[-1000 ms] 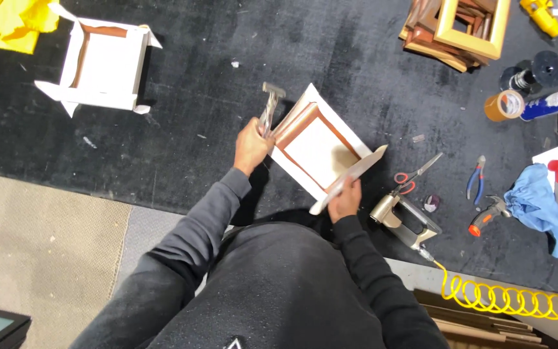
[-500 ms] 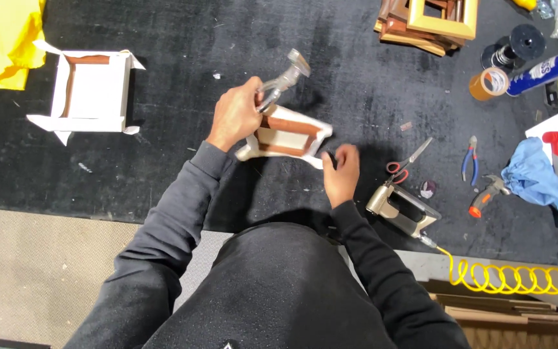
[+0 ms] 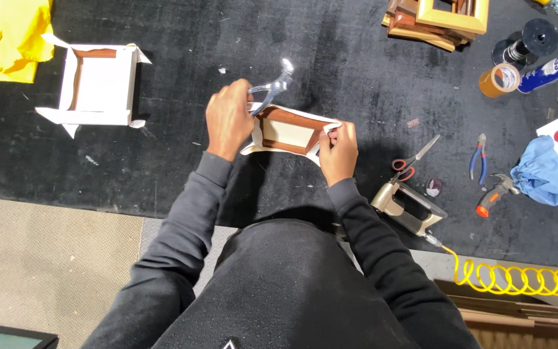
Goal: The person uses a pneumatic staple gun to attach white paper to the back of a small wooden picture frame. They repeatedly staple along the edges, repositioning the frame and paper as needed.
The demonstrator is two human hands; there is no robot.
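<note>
My left hand (image 3: 229,119) grips a metal hammer (image 3: 271,89), whose blurred head is raised just above the far edge of a small brown wooden frame (image 3: 290,129). The frame is wrapped in white canvas and tilted up off the black mat (image 3: 330,58). My right hand (image 3: 338,152) pinches the frame's right corner and a fold of the white canvas there. Both hands are close together in front of my body.
A second canvas-wrapped frame (image 3: 98,84) lies at the left beside yellow cloth (image 3: 1,39). Stacked wooden frames (image 3: 440,19), a tape roll (image 3: 498,79), scissors (image 3: 414,158), pliers (image 3: 478,158), a staple gun (image 3: 408,203) with yellow coiled hose (image 3: 518,278) and a blue cloth (image 3: 547,181) lie at the right.
The frame went from lying flat to tilted up on edge. My left hand has raised the hammer. The long pale strip once in my right hand is gone.
</note>
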